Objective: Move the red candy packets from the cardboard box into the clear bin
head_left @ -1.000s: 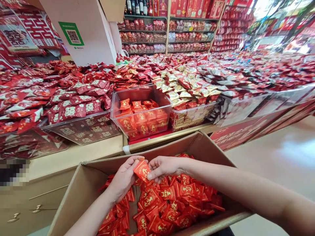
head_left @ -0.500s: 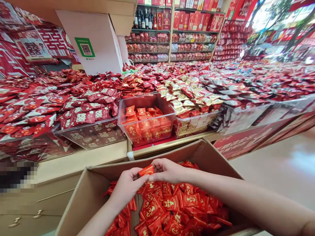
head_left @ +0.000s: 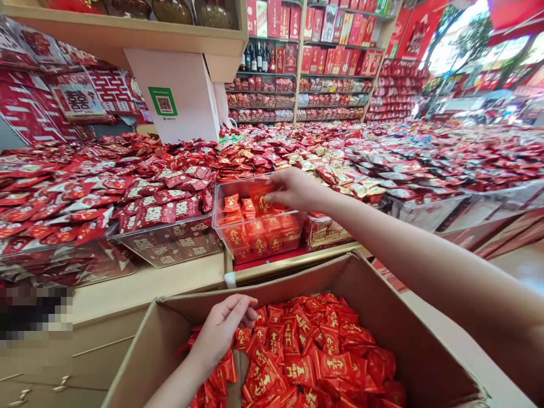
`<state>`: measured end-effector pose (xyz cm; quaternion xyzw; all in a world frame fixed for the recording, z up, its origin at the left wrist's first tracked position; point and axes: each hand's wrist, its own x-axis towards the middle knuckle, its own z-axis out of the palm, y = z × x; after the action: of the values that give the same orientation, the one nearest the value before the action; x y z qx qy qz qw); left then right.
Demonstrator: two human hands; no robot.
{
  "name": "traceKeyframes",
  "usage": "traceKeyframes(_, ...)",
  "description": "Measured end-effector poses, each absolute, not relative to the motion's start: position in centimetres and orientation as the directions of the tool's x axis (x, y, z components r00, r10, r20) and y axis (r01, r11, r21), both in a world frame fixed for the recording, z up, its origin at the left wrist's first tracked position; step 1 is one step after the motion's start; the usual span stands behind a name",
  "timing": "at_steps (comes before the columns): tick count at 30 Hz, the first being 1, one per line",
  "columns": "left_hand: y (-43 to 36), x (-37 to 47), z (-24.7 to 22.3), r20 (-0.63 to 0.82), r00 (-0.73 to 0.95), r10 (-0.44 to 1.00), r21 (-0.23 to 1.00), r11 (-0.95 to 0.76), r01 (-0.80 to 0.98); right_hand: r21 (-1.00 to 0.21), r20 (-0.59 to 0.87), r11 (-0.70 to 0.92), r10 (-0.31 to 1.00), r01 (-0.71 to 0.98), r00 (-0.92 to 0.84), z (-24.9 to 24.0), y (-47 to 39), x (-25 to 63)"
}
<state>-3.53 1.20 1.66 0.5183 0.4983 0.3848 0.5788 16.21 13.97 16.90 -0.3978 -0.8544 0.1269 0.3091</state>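
An open cardboard box (head_left: 272,292) in front of me holds many red packets (head_left: 300,371) with gold characters. Over its left part is my left hand (head_left: 225,323), fingers loosely curled, thumb and forefinger apart, nothing visible between them. Beyond the box, a clear plastic bin (head_left: 259,241) holds orange-red packets (head_left: 233,218), some in rows. My right hand (head_left: 293,190) reaches over the bin's right side and holds a red packet (head_left: 261,198) by its edge, inside the rim.
Bins heaped with dark red packets (head_left: 165,212) and cream-gold packets (head_left: 331,161) flank the clear bin. A white box with a QR code (head_left: 178,96) stands behind. Shelves with bottles and red boxes are farther back.
My right hand has moved away from my left hand, forward to the clear bin, carrying a red packet. My left hand has let go of the packet. The view has tilted up slightly.
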Motion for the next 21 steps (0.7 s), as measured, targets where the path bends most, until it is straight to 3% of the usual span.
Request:
traceKeyframes(3,1.2,-3.5,1.2,-0.167,0.235,0.957,0.981,0.138,0.135,-0.466,0.184,0.625,0.761,0.626,-0.622,16.0,16.0,15.2)
traceKeyframes(8,1.2,-3.9,0.7,-0.16,0.266,0.951,0.968,0.097,0.233,-0.725,-0.134,0.366,0.755,0.583,-0.641,14.7,17.1,13.8)
traceKeyframes(12,1.1,-3.9,0.6,-0.148,0.295,0.944,0.954,0.057,0.295,-0.814,-0.236,0.211,0.732,0.541,-0.64,14.4,17.5,13.6)
traceKeyframes(21,0.9,-3.4,1.0,-0.143,0.35,0.926,0.909,-0.016,0.415,-0.845,-0.311,0.119,0.683,0.522,-0.661,13.5,18.6,13.6)
